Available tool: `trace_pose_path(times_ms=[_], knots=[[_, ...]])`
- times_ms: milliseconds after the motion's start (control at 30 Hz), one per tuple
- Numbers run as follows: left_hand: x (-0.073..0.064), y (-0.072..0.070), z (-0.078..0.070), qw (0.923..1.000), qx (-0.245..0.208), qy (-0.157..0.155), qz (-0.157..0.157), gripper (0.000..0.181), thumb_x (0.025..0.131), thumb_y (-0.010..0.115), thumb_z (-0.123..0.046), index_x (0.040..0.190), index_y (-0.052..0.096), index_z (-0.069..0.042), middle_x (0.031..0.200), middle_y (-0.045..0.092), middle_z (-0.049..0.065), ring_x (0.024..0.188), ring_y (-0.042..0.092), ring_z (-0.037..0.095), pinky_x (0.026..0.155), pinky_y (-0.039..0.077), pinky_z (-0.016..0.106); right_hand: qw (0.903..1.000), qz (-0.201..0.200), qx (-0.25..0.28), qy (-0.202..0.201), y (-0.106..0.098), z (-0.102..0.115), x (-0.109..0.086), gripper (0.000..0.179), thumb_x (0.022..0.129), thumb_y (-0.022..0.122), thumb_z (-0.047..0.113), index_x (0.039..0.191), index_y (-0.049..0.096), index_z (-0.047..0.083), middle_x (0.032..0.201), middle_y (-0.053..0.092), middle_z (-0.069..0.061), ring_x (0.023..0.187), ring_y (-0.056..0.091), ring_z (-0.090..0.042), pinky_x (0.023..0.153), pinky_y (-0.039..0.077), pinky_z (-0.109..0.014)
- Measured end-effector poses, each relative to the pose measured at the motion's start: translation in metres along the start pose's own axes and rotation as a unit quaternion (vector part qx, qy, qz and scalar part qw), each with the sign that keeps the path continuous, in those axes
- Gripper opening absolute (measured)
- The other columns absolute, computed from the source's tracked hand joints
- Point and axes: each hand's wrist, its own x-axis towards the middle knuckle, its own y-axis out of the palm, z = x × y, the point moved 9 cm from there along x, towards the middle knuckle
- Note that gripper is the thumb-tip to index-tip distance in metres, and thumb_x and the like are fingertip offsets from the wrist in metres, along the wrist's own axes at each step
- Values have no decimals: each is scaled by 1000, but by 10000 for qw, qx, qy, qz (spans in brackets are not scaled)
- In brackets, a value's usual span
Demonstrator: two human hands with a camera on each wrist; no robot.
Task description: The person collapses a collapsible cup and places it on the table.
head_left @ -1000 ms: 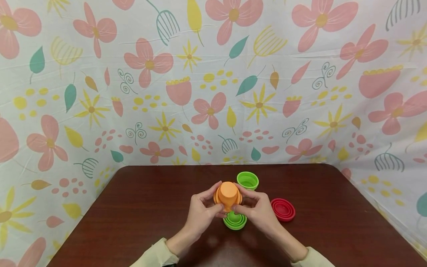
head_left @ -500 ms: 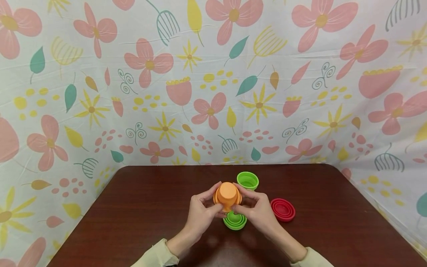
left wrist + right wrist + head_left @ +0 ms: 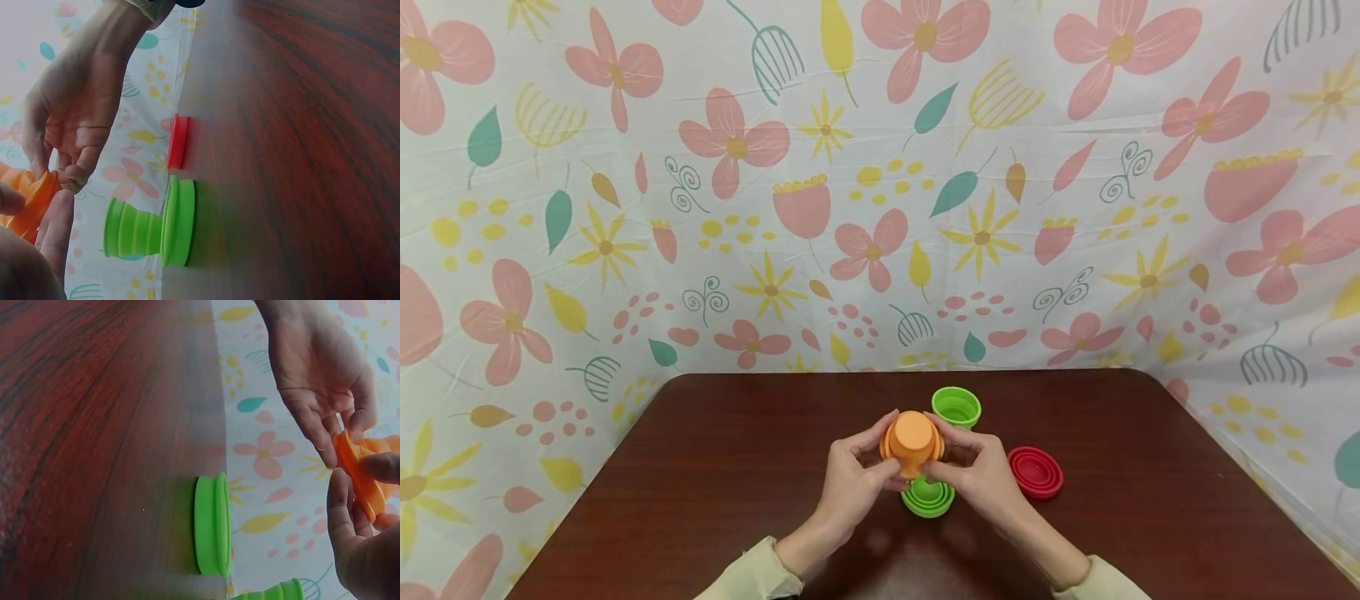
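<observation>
An orange collapsible cup [image 3: 914,435] is held above the table between both hands, its small round base turned toward the head camera. My left hand [image 3: 852,477] grips its left side, thumb at the near edge and fingers on the far side. On the right side my right hand [image 3: 981,473] grips it the same way. In the right wrist view the orange cup's rim [image 3: 359,478] looks bent, with thumbs and fingertips pinching it. Beneath the hands, a folded green collapsible cup [image 3: 928,498] lies on the table, partly hidden by the orange one.
Behind the right hand stands an extended green collapsible cup [image 3: 957,405], opening upward. A folded red collapsible cup [image 3: 1036,472] lies right of the right hand. All rest on a dark brown table [image 3: 715,483], with a floral cloth [image 3: 880,183] hanging behind it.
</observation>
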Motion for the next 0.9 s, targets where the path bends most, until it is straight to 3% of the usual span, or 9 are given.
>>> trace_pose_path(times_ms=[367, 500, 667, 900], knots=[[0, 1, -1, 9999, -27, 42, 110, 65, 86, 63, 16, 146, 64, -10, 138, 66, 17, 81, 76, 40, 70, 66, 44, 9998, 8, 143, 135, -1, -2, 0, 62, 84, 83, -4, 143, 66, 4, 137, 66, -19, 111, 69, -31, 85, 62, -31], [-1, 1, -1, 9996, -114, 17, 243, 65, 87, 65, 15, 147, 63, -10, 139, 66, 17, 82, 76, 34, 71, 65, 44, 9994, 173, 265, 147, -1, -3, 0, 63, 86, 83, -2, 146, 63, 5, 137, 67, -19, 111, 70, -32, 86, 63, -33], [-1, 3, -1, 9980, -213, 7, 594, 67, 91, 68, 14, 152, 58, -11, 143, 63, 16, 88, 76, 27, 75, 65, 45, 9983, 422, 353, 189, -2, -4, -1, 68, 88, 83, 2, 151, 57, 4, 133, 69, -19, 106, 71, -31, 87, 63, -36], [-5, 6, -6, 9922, -402, 343, 1129, 66, 97, 73, 3, 158, 48, -6, 148, 58, 20, 90, 76, 21, 78, 64, 46, 9968, 653, 469, 39, -3, -2, -1, 70, 89, 82, 0, 153, 55, 7, 132, 69, -17, 99, 72, -31, 86, 64, -39]])
